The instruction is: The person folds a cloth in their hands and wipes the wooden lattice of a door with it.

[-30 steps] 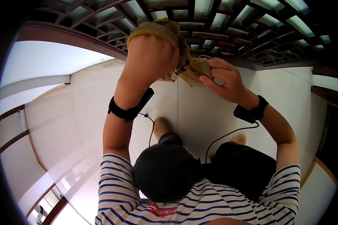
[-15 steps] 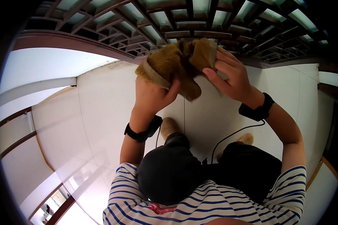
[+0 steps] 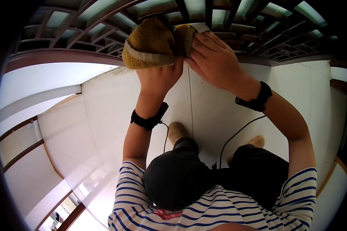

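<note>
A mustard-brown terry cloth with a pale hem is bunched between my two hands in the head view, right against the dark wooden lattice. My left hand is closed on the cloth's left part; its fingers are mostly hidden under the fabric. My right hand grips the folded right end, with the fingers bent over the hem. The thumbs of both hands nearly meet at the middle of the cloth.
Greenish panes show behind the lattice. Pale floor tiles lie below, with my brown shoes on them. A white wall ledge runs along the left. A black cable trails from my right wristband.
Both hands have moved up and a little left with the cloth, closer to the lattice. The hanging corner of cloth has been gathered up, and the hands are nearer each other.
</note>
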The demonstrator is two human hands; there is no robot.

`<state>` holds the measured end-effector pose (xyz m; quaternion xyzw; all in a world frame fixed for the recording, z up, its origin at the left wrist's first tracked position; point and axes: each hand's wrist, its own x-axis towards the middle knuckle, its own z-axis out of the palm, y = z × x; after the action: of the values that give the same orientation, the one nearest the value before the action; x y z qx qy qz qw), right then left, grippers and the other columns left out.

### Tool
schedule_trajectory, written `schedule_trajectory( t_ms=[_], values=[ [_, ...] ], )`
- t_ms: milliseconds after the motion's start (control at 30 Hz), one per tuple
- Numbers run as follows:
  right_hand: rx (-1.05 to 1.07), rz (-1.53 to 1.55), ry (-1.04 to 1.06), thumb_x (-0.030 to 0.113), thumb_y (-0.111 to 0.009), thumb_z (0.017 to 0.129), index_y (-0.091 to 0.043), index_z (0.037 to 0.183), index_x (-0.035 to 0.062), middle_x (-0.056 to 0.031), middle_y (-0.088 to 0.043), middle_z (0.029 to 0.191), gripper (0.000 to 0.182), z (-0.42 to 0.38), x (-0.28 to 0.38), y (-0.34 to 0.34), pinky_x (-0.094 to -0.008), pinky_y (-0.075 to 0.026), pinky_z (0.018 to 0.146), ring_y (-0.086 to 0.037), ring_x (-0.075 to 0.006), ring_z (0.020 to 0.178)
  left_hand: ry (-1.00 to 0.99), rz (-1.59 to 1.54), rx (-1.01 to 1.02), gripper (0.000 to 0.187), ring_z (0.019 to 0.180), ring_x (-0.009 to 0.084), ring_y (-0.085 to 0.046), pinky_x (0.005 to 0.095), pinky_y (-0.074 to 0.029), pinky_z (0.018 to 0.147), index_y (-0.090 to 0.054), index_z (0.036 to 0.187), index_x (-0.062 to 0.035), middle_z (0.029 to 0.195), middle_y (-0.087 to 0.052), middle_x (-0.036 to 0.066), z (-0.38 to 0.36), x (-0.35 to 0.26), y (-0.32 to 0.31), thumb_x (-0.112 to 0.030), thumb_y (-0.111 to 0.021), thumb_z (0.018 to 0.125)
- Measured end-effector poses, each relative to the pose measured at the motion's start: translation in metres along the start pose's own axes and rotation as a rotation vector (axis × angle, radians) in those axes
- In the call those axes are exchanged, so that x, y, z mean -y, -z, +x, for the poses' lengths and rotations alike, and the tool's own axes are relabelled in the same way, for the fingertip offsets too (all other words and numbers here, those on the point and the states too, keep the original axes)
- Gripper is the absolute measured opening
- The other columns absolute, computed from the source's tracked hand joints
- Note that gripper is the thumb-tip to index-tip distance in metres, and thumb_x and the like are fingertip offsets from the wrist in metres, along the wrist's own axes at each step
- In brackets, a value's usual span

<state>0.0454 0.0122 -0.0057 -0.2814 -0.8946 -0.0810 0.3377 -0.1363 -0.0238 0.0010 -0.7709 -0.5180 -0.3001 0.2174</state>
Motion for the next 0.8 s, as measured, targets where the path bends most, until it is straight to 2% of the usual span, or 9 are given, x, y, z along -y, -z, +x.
schedule_trajectory(
  t_ms=[100, 167, 333, 400, 467, 600, 700, 733, 800],
  values=[
    [0.048, -0.004, 0.003, 0.028, -0.064, 0.087, -0.068, 0.101, 0.0058, -0.0050, -0.065, 0.111, 0.026, -0.001, -0.001, 0.000, -0.0380, -0.035, 0.111, -0.052, -0.0222, 0.119, -0.030, 0.079, -0.071, 0.029, 0.091, 0.0309, -0.063, 0.0423, -0.050, 0.078, -0.069, 0.100, -0.0049, 0.101, -0.066, 0.012, 0.004, 0.000, -0.004, -0.019, -0.063, 0.076],
    [0.013, 0.066, 0.005, 0.024, -0.065, 0.087, -0.066, 0.095, 0.0029, -0.0117, -0.064, 0.110, 0.022, -0.002, 0.001, -0.002, -0.0427, -0.036, 0.111, -0.053, -0.0267, 0.118, -0.023, 0.068, -0.069, 0.030, 0.092, 0.0313, -0.063, 0.0422, -0.050, 0.078, -0.069, 0.101, -0.0045, 0.102, -0.066, 0.012, 0.004, -0.001, -0.005, -0.019, -0.063, 0.075],
    [-0.007, 0.076, 0.012, 0.022, -0.065, 0.085, -0.067, 0.097, 0.0031, -0.0119, -0.064, 0.110, 0.022, -0.004, 0.000, -0.006, -0.0434, -0.036, 0.111, -0.053, -0.0267, 0.118, -0.036, 0.066, -0.056, 0.032, 0.093, 0.0324, -0.063, 0.0427, -0.050, 0.079, -0.069, 0.101, -0.0037, 0.103, -0.066, 0.013, 0.001, -0.004, -0.006, -0.019, -0.063, 0.074],
    [-0.010, 0.084, 0.007, 0.021, -0.065, 0.084, -0.067, 0.097, 0.0032, -0.0119, -0.064, 0.110, 0.022, -0.004, 0.001, -0.005, -0.0435, -0.036, 0.111, -0.053, -0.0268, 0.118, -0.029, -0.009, -0.030, 0.028, 0.094, 0.0350, -0.063, 0.0447, -0.050, 0.084, -0.067, 0.100, -0.0019, 0.103, -0.066, 0.015, 0.000, -0.004, -0.003, -0.018, -0.064, 0.077],
    [0.004, -0.004, 0.016, 0.025, -0.066, 0.085, -0.069, 0.097, 0.0057, -0.0047, -0.065, 0.108, 0.023, -0.003, 0.002, -0.004, -0.0392, -0.035, 0.110, -0.052, -0.0222, 0.118, -0.008, -0.010, 0.001, 0.028, 0.093, 0.0346, -0.063, 0.0449, -0.050, 0.082, -0.068, 0.099, -0.0024, 0.101, -0.067, 0.014, -0.003, -0.005, 0.000, -0.018, -0.064, 0.076],
    [0.007, 0.028, 0.029, 0.022, -0.066, 0.083, -0.067, 0.096, 0.0037, -0.0112, -0.064, 0.109, 0.022, -0.001, 0.004, -0.001, -0.0430, -0.037, 0.110, -0.053, -0.0260, 0.117, 0.086, -0.026, 0.083, 0.025, 0.085, 0.0333, -0.062, 0.0441, -0.044, 0.075, -0.069, 0.094, -0.0048, 0.093, -0.067, 0.011, 0.007, -0.006, 0.013, -0.018, -0.064, 0.074],
    [0.024, 0.020, 0.025, 0.022, -0.067, 0.083, -0.068, 0.093, 0.0039, -0.0107, -0.064, 0.108, 0.021, 0.002, 0.002, 0.000, -0.0422, -0.038, 0.109, -0.053, -0.0256, 0.117, 0.090, -0.043, 0.092, 0.025, 0.078, 0.0320, -0.061, 0.0438, -0.037, 0.068, -0.070, 0.090, -0.0068, 0.085, -0.067, 0.008, 0.011, 0.003, 0.013, -0.023, -0.065, 0.071],
    [0.022, 0.003, 0.038, 0.023, -0.066, 0.083, -0.069, 0.091, 0.0044, -0.0075, -0.064, 0.108, 0.021, 0.002, 0.000, 0.001, -0.0402, -0.037, 0.109, -0.053, -0.0234, 0.116, 0.090, -0.039, 0.087, 0.025, 0.078, 0.0320, -0.061, 0.0438, -0.037, 0.068, -0.070, 0.090, -0.0068, 0.085, -0.067, 0.008, 0.013, 0.002, 0.015, -0.023, -0.065, 0.071],
    [0.018, -0.014, 0.052, 0.025, -0.065, 0.084, -0.071, 0.089, 0.0050, -0.0044, -0.065, 0.107, 0.021, 0.002, -0.002, 0.003, -0.0382, -0.036, 0.109, -0.052, -0.0212, 0.116, 0.132, -0.086, 0.129, 0.022, 0.078, 0.0328, -0.059, 0.0423, -0.036, 0.070, -0.068, 0.088, -0.0063, 0.087, -0.065, 0.010, 0.016, -0.001, 0.022, -0.016, -0.063, 0.070]
  ],
)
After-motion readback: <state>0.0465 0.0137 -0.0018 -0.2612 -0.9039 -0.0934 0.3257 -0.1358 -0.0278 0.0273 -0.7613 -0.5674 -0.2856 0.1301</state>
